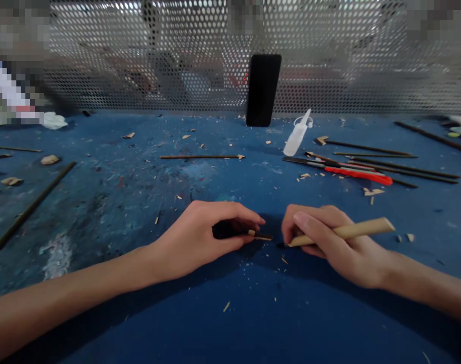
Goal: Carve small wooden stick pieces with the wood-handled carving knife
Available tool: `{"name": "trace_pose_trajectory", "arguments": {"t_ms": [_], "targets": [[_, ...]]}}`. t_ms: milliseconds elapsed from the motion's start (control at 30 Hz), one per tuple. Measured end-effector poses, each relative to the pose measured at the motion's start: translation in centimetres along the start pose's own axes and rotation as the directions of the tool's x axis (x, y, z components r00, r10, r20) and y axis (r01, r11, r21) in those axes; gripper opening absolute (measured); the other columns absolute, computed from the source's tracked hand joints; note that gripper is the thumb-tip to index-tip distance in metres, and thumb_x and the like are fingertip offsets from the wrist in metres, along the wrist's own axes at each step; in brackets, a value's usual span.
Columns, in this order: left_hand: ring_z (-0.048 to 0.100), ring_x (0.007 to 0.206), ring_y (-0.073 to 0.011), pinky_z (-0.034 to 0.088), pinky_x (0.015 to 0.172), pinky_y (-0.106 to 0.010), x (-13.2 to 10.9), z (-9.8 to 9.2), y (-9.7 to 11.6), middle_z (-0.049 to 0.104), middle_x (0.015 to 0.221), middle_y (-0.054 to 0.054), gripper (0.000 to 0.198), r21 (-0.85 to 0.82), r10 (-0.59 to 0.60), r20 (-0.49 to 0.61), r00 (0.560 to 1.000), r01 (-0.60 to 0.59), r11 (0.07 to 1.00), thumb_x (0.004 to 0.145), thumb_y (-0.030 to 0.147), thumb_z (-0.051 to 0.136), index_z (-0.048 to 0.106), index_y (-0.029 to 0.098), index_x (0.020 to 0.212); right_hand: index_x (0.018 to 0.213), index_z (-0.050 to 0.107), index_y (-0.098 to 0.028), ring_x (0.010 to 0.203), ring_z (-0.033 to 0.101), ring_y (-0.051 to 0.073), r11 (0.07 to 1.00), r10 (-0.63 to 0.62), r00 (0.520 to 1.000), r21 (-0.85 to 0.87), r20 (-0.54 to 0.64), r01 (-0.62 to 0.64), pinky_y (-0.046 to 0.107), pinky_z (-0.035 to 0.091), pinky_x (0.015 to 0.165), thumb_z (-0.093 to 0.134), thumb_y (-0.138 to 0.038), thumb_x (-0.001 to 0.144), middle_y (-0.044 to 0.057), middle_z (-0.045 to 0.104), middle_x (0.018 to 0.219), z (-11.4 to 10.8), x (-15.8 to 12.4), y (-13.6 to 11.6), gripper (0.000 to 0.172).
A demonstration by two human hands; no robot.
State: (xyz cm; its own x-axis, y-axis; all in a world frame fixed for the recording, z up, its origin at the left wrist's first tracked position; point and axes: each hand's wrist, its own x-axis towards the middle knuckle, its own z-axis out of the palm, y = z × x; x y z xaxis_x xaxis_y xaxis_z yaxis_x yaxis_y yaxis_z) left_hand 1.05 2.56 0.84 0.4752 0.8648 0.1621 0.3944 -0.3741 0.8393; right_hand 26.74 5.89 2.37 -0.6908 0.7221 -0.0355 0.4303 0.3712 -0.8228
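My left hand [200,237] pinches a short piece of dark stick [263,235] between thumb and fingertips, low over the blue tabletop. A pale cut patch shows on the piece by the fingertips, and its free end points right. In my right hand [340,242] is a tool with a round, pale wooden handle [367,228], gripped like a pen. Its short dark tip points left, close to the stick's end but apart from it. Whether that tip is a blade cannot be made out. Small wood shavings [249,265] lie beneath and between the hands.
A red utility knife [359,174] lies at the right beside several dark sticks [405,169]. Behind it leans a white squeeze bottle [296,136]. A black phone [264,91] stands against the perforated metal screen [158,60]. A longer stick [35,205] lies left.
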Motion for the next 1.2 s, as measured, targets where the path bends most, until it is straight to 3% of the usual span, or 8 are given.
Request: {"name": "trace_pose_trajectory", "arguments": {"t_ms": [200, 300, 500, 767, 967, 1200], "targets": [[0.072, 0.104, -0.0122, 0.056, 0.093, -0.019, -0.09, 0.21, 0.07, 0.078, 0.108, 0.003, 0.019, 0.107, 0.036, 0.02, 0.999, -0.038, 0.993, 0.092, 0.021, 0.071, 0.077, 0.026, 0.109, 0.062, 0.053, -0.02, 0.052, 0.044, 0.01, 0.994, -0.017, 0.987, 0.106, -0.16, 0.034, 0.021, 0.035, 0.044, 0.059, -0.04, 0.098, -0.002, 0.052, 0.057, 0.17, -0.07, 0.88, 0.041], [0.069, 0.111, -0.0134, 0.054, 0.097, -0.021, 0.01, 0.28, 0.04, 0.077, 0.108, 0.003, 0.018, 0.147, 0.057, 0.012, 0.998, -0.058, 0.987, 0.092, 0.022, 0.072, 0.078, 0.027, 0.108, 0.067, 0.058, -0.021, 0.056, 0.051, 0.011, 0.989, 0.013, 0.99, 0.148, -0.142, 0.008, 0.021, 0.041, 0.049, 0.058, -0.039, 0.1, -0.002, 0.057, 0.062, 0.33, -0.04, 0.98, 0.037], [0.072, 0.095, -0.0094, 0.055, 0.088, -0.016, -0.06, 0.36, 0.3, 0.078, 0.106, 0.004, 0.019, 0.158, 0.041, 0.049, 0.998, -0.048, 0.986, 0.093, 0.019, 0.069, 0.075, 0.025, 0.11, 0.073, 0.061, -0.019, 0.042, 0.04, 0.006, 0.987, -0.072, 0.992, 0.139, -0.1, 0.085, 0.021, 0.03, 0.039, 0.046, -0.041, 0.106, -0.005, 0.05, 0.053, 0.54, -0.2, 0.67, 0.042], [0.069, 0.079, -0.0086, 0.053, 0.071, -0.018, -0.38, 0.57, 0.7, 0.076, 0.103, 0.002, 0.02, 0.197, 0.043, -0.009, 0.999, -0.041, 0.98, 0.094, 0.026, 0.069, 0.072, 0.025, 0.114, 0.073, 0.06, -0.019, 0.046, 0.045, 0.008, 0.991, -0.077, 0.99, 0.101, -0.118, 0.089, 0.022, 0.031, 0.04, 0.049, -0.039, 0.104, -0.004, 0.053, 0.058, 0.66, -0.21, 0.68, 0.038], [0.07, 0.091, -0.0087, 0.053, 0.079, -0.015, -0.25, 0.45, 0.41, 0.077, 0.105, 0.003, 0.02, 0.196, 0.059, -0.007, 0.998, -0.056, 0.979, 0.094, 0.021, 0.069, 0.075, 0.025, 0.113, 0.075, 0.06, -0.019, 0.043, 0.044, 0.006, 0.99, -0.125, 0.986, 0.05, -0.109, 0.131, 0.021, 0.032, 0.039, 0.045, -0.039, 0.106, -0.004, 0.053, 0.057, 0.68, -0.27, 0.61, 0.04], [0.075, 0.09, -0.0081, 0.055, 0.081, -0.011, -0.34, 0.4, 0.35, 0.079, 0.104, 0.007, 0.019, 0.172, 0.026, -0.018, 0.999, -0.023, 0.985, 0.092, 0.023, 0.073, 0.076, 0.026, 0.11, 0.075, 0.055, -0.02, 0.042, 0.045, 0.005, 0.992, -0.106, 0.988, 0.057, -0.109, 0.113, 0.019, 0.035, 0.042, 0.051, -0.039, 0.105, -0.007, 0.054, 0.051, 0.82, -0.18, 0.96, 0.036]]}}
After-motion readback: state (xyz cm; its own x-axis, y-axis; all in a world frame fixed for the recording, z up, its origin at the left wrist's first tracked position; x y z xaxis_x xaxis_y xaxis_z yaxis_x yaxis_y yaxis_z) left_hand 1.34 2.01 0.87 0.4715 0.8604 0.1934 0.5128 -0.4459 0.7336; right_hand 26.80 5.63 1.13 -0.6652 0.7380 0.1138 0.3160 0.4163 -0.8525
